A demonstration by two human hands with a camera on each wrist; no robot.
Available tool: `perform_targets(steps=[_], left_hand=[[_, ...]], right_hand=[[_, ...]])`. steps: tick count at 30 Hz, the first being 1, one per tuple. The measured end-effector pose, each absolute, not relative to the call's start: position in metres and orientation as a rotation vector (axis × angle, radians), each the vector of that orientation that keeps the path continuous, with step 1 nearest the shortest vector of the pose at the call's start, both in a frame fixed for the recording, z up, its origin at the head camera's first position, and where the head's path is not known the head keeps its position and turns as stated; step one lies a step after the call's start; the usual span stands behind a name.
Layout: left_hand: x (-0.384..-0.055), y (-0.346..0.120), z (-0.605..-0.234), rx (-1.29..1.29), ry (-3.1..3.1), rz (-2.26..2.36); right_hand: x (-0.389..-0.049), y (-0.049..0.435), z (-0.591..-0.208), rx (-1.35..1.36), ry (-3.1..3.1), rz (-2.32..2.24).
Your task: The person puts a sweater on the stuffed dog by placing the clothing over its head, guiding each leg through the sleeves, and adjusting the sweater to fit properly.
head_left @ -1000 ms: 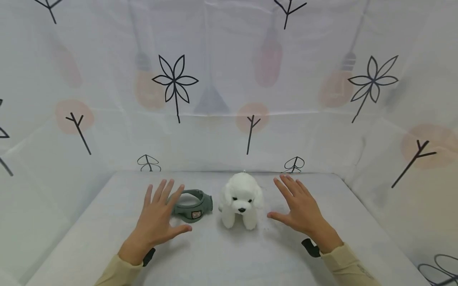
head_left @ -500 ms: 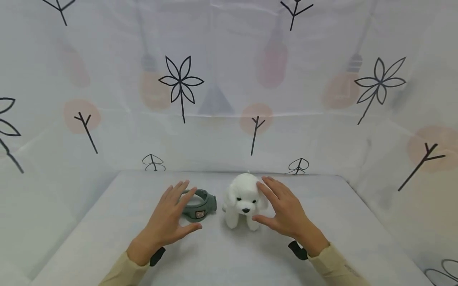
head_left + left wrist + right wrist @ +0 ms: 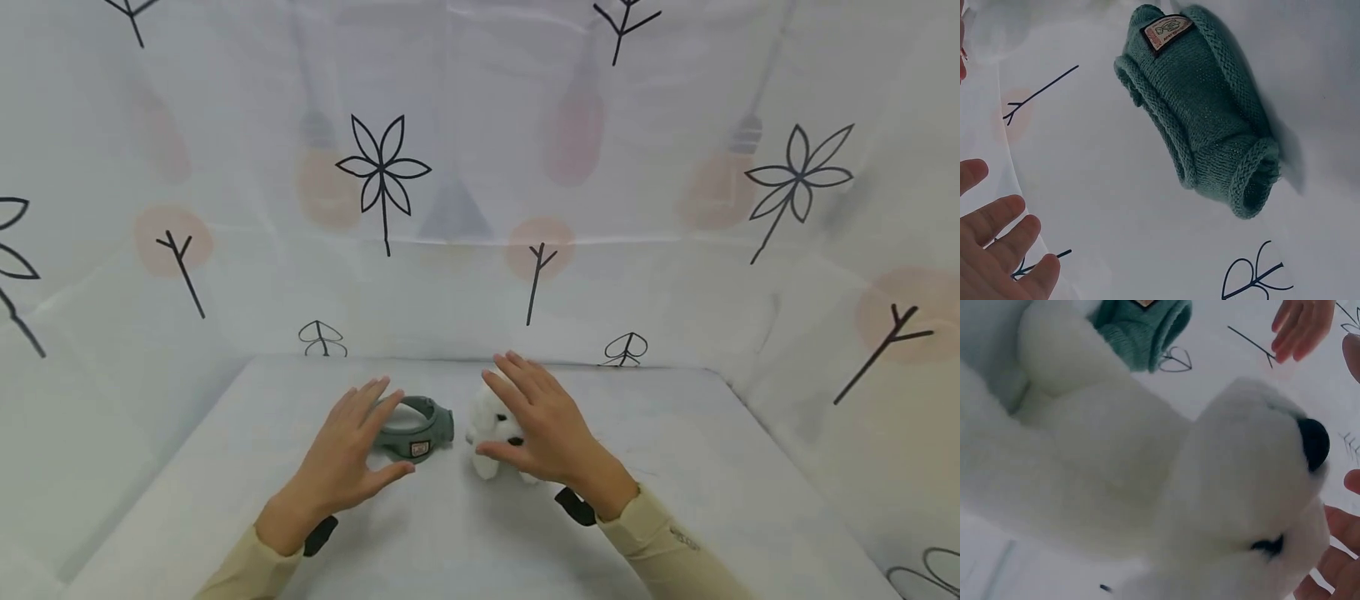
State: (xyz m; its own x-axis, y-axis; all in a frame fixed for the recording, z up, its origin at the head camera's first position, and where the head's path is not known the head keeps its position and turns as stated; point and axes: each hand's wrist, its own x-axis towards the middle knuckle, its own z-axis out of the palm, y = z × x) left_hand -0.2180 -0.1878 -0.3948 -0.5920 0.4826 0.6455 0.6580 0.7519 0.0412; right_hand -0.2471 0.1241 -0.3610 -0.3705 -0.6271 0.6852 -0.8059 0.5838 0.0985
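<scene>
I see the left hand point(image 3: 337, 467) spread near a green sweater point(image 3: 1204, 100), the right hand point(image 3: 549, 429) spread close by a white toy dog point(image 3: 487, 429) on the counter point(image 3: 435, 558).

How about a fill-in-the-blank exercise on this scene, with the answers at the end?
1. The toy dog is mostly ____ in colour.
2. In the head view, the green knitted piece lies to the ____ of the toy dog.
3. In the head view, the ____ hand partly hides the toy dog.
4. The toy dog's nose is coloured ____.

Missing words: white; left; right; black.
</scene>
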Motion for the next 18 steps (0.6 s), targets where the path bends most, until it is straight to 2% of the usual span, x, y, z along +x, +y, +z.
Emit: perform_targets(steps=[18], left_hand=[[-0.217,-0.206,-0.396,-0.797,-2.317,-0.359]], right_hand=[[-0.237,0.057,-0.363,1.147,-2.194,0.257]])
